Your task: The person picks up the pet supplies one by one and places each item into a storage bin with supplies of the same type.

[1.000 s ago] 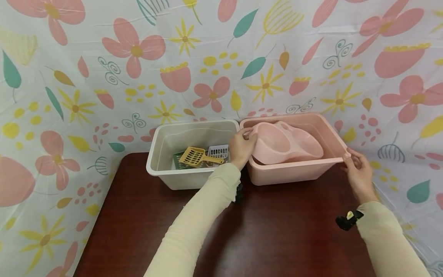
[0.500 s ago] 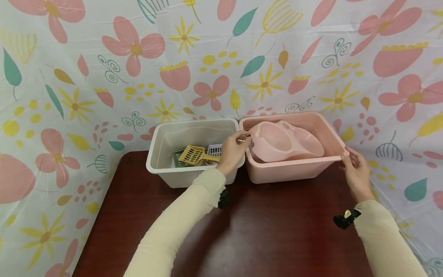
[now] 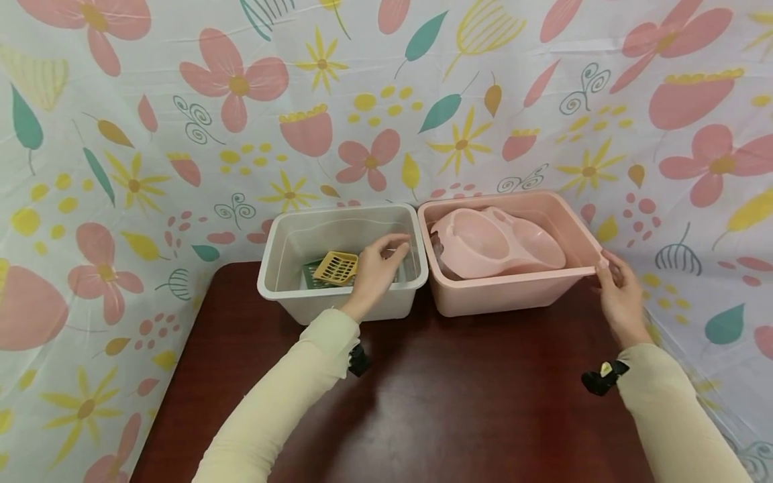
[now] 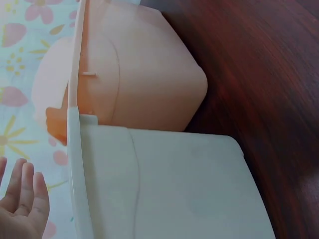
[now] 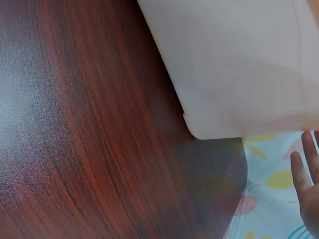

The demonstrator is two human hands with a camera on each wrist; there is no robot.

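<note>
My left hand (image 3: 376, 268) hovers over the off-white litter box (image 3: 290, 294), fingers loosely curved and holding nothing. In the left wrist view its fingers show beside that box's rim. Partly behind the hand, a yellow slotted litter scoop (image 3: 335, 267) lies on a green one (image 3: 309, 274) inside. My right hand (image 3: 623, 298) holds the front right corner of the pink litter box (image 3: 495, 295), thumb at the rim and fingers along the outer side. A pink double pet bowl (image 3: 483, 235) sits tilted in the pink box.
Both boxes stand side by side at the back of a dark red-brown wooden table (image 3: 471, 389). A flower-patterned cloth (image 3: 374, 87) hangs close behind them and along the sides.
My left hand has let go of the pink double bowl's left end and moved left over the off-white box. The bowl stays in the pink box; my right hand keeps its place at the corner.
</note>
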